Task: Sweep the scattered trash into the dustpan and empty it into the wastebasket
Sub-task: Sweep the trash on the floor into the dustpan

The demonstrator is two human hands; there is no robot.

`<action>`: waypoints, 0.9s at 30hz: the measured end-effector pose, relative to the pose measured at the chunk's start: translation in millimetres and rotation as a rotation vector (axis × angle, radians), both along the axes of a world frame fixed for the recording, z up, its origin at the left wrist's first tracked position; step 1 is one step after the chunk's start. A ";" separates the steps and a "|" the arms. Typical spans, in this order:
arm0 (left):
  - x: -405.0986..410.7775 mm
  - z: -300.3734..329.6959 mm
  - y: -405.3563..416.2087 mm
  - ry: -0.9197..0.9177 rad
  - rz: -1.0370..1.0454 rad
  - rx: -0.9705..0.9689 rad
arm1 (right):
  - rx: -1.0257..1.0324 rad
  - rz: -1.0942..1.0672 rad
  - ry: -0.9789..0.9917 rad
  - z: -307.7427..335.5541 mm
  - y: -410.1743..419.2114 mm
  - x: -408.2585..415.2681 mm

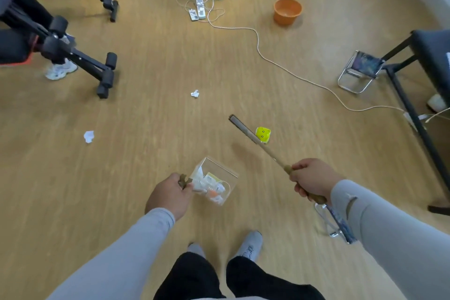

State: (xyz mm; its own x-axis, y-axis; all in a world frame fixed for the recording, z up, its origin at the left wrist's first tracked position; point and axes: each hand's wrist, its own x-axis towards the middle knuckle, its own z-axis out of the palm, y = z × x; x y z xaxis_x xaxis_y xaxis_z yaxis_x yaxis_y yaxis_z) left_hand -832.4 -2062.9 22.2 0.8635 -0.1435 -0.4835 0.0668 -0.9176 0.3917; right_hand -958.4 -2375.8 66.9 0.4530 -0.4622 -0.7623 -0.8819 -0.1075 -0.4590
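My left hand (169, 196) grips the handle of a clear dustpan (218, 173), held above the floor with several white and orange scraps inside. My right hand (313, 178) holds a small broom (258, 140) by its wooden handle, its dark head raised and pointing away from me. A yellow wrapper (263, 134) lies on the floor just right of the broom's shaft. Two crumpled white papers lie further off, one (194, 93) ahead and one (89, 136) to the left. The orange wastebasket (287, 11) stands far ahead on the right.
A white cable (258, 39) runs across the floor from power strips (199, 7) to the black table (414, 95) on the right. Folding stools (360, 70) stand nearby, one by my right arm. Black exercise frames (92, 66) and another person's shoe (60, 70) are at left.
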 end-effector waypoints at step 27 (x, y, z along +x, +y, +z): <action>124.5 -65.7 -228.7 0.121 -0.162 -0.034 | -0.066 -0.203 0.122 -35.5 -188.4 103.0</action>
State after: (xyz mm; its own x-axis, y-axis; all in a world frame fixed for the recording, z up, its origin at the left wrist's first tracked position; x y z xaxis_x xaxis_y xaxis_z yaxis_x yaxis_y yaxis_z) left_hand -707.9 -2291.6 -43.5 0.7637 -0.2942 -0.5747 -0.0325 -0.9066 0.4208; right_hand -855.4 -2564.2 31.5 0.2518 -0.5848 -0.7711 -0.9371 0.0517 -0.3453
